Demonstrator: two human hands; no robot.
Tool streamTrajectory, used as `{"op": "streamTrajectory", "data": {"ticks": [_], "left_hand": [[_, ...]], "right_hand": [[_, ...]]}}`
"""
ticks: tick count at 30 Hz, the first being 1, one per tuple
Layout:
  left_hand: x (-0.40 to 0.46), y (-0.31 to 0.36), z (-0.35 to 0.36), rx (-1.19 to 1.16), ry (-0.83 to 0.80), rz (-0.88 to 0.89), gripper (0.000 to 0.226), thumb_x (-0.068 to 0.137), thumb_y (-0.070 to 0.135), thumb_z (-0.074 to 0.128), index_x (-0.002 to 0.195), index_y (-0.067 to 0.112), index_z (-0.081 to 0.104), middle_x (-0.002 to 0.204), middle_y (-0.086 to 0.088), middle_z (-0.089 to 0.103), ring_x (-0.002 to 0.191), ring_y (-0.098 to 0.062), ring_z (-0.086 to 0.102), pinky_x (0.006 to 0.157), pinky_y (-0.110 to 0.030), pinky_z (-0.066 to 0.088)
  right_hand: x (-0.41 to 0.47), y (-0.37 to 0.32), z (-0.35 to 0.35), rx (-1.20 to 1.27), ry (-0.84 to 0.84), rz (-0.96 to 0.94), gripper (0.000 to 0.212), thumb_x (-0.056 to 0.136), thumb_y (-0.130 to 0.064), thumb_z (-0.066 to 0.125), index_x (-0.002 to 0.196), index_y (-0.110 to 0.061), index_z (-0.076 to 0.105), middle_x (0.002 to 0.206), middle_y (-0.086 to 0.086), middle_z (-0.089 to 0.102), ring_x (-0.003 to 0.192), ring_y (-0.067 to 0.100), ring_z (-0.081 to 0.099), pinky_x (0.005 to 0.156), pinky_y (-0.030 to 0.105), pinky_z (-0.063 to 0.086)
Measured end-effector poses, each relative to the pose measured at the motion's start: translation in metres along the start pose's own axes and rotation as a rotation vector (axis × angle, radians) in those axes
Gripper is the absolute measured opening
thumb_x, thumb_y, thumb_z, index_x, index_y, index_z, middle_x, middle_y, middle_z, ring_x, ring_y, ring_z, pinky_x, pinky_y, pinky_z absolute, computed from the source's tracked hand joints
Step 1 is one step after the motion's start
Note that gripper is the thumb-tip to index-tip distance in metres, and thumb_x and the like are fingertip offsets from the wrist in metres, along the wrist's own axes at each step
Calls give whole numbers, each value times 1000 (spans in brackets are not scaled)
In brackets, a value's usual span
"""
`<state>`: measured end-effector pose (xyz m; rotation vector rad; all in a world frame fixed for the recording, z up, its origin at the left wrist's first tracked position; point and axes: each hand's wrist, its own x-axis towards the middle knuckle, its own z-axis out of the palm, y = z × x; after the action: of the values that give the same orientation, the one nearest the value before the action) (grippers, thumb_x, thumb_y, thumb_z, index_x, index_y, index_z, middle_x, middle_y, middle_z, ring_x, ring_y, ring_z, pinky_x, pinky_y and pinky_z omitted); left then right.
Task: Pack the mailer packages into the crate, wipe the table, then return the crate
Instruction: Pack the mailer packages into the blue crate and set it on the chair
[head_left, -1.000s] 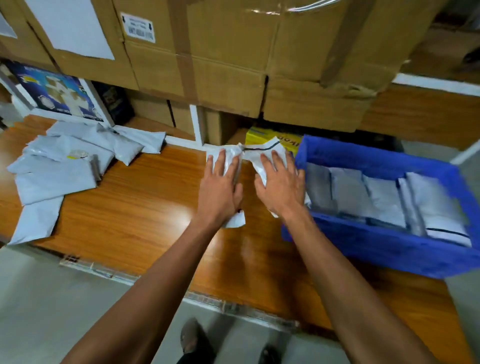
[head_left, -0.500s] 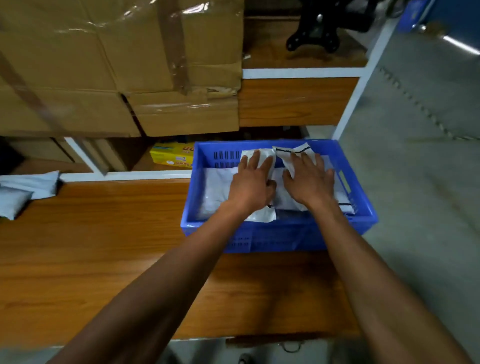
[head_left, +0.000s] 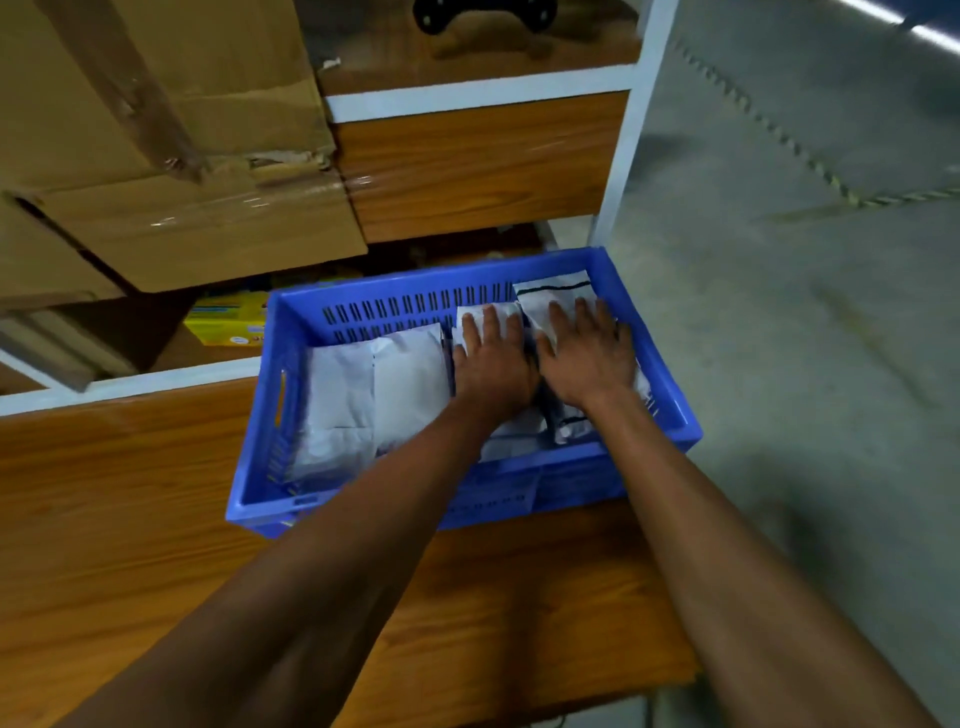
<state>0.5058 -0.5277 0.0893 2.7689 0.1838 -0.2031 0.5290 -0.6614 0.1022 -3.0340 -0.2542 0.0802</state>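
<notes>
A blue plastic crate (head_left: 270, 410) stands on the right end of the wooden table (head_left: 130, 499). Several white mailer packages (head_left: 363, 395) lie side by side in its left half. Both my hands are down inside the right half. My left hand (head_left: 493, 364) lies flat on a white mailer (head_left: 462, 313), fingers spread. Beside it, my right hand (head_left: 587, 358) presses a mailer with a black stripe (head_left: 548, 292) against the right wall. More mailers show under my wrists. The thumbs are hidden below the packages.
Large cardboard boxes (head_left: 182, 156) sit on a shelf above the table's back, overhanging the crate's far left corner. A yellow box (head_left: 228, 322) lies under them. A white shelf post (head_left: 623, 156) rises behind the crate. Grey floor (head_left: 805, 338) lies to the right.
My two hands carried the mailers from the table's middle rightward over the crate and lowered them into its right half. The view swung right, and the mailer pile at the left is out of view.
</notes>
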Motion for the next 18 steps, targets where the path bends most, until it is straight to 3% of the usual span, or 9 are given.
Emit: {"op": "streamTrajectory", "data": {"ticks": [6, 10, 14, 18], "left_hand": [[5, -5, 24, 32, -67, 31, 74, 111, 51, 28, 170, 20, -5, 174, -16, -22, 159, -45, -23, 127, -64, -10], [-2, -3, 3, -65, -106, 44, 74, 112, 48, 32, 171, 17, -1, 175, -18, -19, 159, -44, -20, 128, -63, -9], [-37, -19, -37, -147, 36, 102, 71, 107, 26, 49, 167, 2, 17, 172, -28, 12, 159, -47, 11, 130, -50, 12], [-99, -62, -76, -326, 236, 93, 53, 105, 21, 54, 155, 9, 46, 156, -16, 47, 142, -37, 43, 116, -50, 42]], "right_hand": [[5, 3, 15, 4, -36, -13, 64, 111, -49, 13, 169, -23, 17, 176, 12, 13, 163, 33, 6, 131, 55, 1], [2, -1, 8, -13, -35, -19, 64, 111, -49, 13, 168, -21, 21, 175, 13, 19, 163, 33, 10, 130, 56, 4], [-18, -22, -8, 27, 186, -42, 53, 109, -41, 32, 145, -10, 56, 149, 19, 57, 147, 40, 42, 121, 60, 31], [-57, -83, -18, 199, 259, -185, 38, 102, -29, 54, 134, -9, 61, 132, 15, 65, 127, 37, 56, 108, 50, 46]]}}
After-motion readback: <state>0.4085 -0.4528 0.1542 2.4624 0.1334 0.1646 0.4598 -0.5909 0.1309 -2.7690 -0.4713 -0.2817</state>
